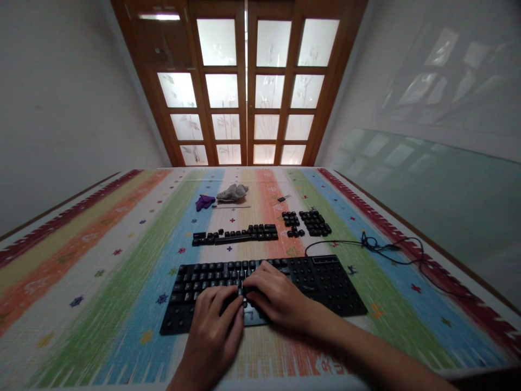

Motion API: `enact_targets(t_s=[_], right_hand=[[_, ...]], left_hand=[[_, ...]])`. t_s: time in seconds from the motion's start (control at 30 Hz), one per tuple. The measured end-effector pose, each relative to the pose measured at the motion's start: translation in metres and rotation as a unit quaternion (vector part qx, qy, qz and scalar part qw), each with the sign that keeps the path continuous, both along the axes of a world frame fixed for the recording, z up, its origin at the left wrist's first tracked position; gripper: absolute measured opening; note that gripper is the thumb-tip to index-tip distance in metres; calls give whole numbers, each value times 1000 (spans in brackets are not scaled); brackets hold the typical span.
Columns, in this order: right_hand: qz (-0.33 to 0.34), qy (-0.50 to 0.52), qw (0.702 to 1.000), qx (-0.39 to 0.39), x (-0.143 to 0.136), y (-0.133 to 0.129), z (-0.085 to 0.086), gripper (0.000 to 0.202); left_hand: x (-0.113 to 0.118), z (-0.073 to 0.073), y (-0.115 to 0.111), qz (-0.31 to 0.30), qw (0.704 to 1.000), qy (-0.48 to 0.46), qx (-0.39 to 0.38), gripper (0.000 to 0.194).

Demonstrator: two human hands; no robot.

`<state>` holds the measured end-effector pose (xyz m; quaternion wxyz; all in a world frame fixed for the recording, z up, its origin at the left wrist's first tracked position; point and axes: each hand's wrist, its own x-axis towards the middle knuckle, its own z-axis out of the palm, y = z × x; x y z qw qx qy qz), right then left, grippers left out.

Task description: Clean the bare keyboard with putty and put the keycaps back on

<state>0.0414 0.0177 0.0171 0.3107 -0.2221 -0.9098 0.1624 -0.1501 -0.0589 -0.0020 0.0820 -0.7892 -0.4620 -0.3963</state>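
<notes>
A black keyboard (187, 317) lies across the striped cloth, its right side and front row bared of keycaps. Over its middle, my left hand (217, 315) is closed, thumb and index fingertips pinched at a small dark keycap (240, 292). From the right, my right hand (274, 290) reaches over the keys, its fingers bent and closed against the same spot. The fingertips of both hands nearly meet there and partly cover the keycap. Keycaps still sit on the board's upper left rows (203, 276).
Behind the keyboard lie a row of loose keycaps (236, 237) and more groups of keycaps (313, 222). Farther back are a purple cloth (204, 202), a grey cloth (233, 193), a thin stick (232, 207) and a small wire-ended tool (282, 199). The cable (378, 247) coils at right.
</notes>
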Motion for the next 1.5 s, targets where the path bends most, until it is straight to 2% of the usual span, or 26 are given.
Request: enact_targets(t_s=[0.23,0.47,0.63,0.73,0.87,1.03,1.23,1.4,1.5], right_hand=[[-10,-20,1000,18,-1,-2,1,17],[-15,-75,991,110,-1,-3,1,24],[-30,-149,973,171,-4,-16,-6,23],[-42,-203,955,211,-7,-25,-6,30],[-41,-259,948,179,-7,-29,3,35],[-71,-287,948,122,-10,-29,8,27],[-56,-289,943,155,-11,-28,8,20],[-37,-231,971,53,-3,1,30,8],[-91,-161,983,17,-1,35,40,12]], left_hand=[[-1,-1,0,-1,1000,-11,-5,21],[-2,-1,-1,3,1000,-9,-8,23],[-1,-2,0,-3,1000,3,-19,26],[0,-3,1,-3,1000,10,-23,26],[0,-4,0,-8,1000,21,-22,27],[2,-4,1,-9,999,24,-18,29],[3,-6,1,-5,999,30,-19,29],[2,-6,0,-14,998,53,-16,32],[0,-6,0,-20,998,61,-10,35]])
